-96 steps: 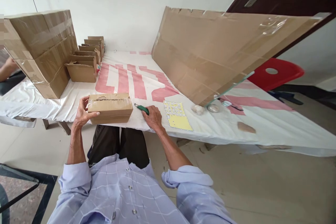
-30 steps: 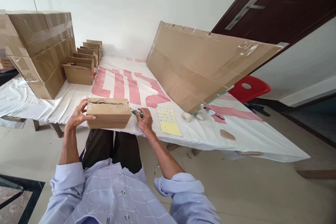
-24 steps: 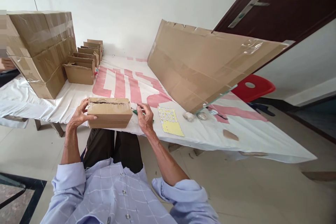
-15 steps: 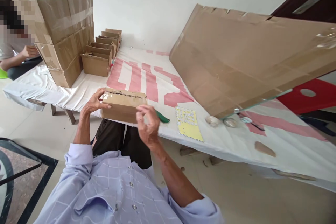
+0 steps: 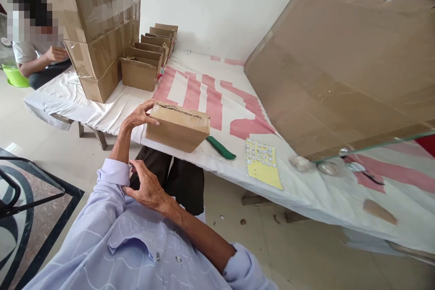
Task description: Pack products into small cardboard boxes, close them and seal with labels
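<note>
A small taped cardboard box (image 5: pixel 178 126) sits at the near edge of the white-covered table (image 5: pixel 217 99). My left hand (image 5: pixel 137 115) grips its left end, thumb over the top edge. My right hand (image 5: pixel 144 189) has come back to my left sleeve cuff (image 5: pixel 112 173), fingers pinched on the cloth. A green-handled cutter (image 5: pixel 220 147) lies on the table just right of the box, with nothing touching it. A yellow sticker sheet (image 5: pixel 263 163) lies further right.
Large taped cartons (image 5: pixel 98 22) stand at the table's far left, with several small open boxes (image 5: pixel 142 65) behind them. A big flat cardboard sheet (image 5: pixel 340 68) leans over the right side. Another person (image 5: pixel 37 50) sits beyond the cartons. A glass table edge (image 5: pixel 20 190) is at my left.
My right hand let go of the green cutter, left it on the table, and drew back to my left sleeve. The view swung left. The left hand stays on the box.
</note>
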The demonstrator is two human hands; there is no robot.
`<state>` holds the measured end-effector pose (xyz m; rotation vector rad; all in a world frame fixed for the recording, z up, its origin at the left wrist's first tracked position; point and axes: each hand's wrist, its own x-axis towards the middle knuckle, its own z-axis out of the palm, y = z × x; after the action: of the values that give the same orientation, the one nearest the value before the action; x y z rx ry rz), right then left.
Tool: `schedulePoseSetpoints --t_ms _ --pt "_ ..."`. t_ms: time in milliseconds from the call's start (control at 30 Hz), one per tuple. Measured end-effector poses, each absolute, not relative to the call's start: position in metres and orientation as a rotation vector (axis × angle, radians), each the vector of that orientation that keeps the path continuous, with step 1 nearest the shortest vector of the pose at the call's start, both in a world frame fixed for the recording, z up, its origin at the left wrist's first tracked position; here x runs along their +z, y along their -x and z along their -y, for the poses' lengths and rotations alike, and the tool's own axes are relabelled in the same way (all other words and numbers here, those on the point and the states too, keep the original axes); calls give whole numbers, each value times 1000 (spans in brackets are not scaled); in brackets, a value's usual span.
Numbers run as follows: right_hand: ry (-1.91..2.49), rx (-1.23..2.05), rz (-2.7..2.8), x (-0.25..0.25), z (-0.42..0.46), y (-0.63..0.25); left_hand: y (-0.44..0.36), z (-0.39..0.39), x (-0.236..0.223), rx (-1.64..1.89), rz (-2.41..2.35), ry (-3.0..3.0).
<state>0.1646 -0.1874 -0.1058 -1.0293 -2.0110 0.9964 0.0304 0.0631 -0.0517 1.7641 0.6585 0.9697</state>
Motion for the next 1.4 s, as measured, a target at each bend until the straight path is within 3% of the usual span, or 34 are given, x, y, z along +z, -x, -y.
schedulePoseSetpoints --t_ms 333,633,900,1067,1233,1400 --pt "1315 729 2261 -113 194 -143 -34 -81 -46 932 -597 -1816" --pt "1049 870 2539 -92 201 -149 -32 -89 -43 889 -625 -1735" --pt "809 770 2737 -77 216 -162 -31 -75 -41 973 -854 -1837" --pt "887 954 2510 -71 195 -193 -21 -53 -45 1001 -907 -1911" --pt "915 649 2018 -50 168 -243 -12 -26 -50 1063 -939 -1899" --pt "936 257 1865 -25 143 -275 -9 -4 -49 1074 -941 -1931"
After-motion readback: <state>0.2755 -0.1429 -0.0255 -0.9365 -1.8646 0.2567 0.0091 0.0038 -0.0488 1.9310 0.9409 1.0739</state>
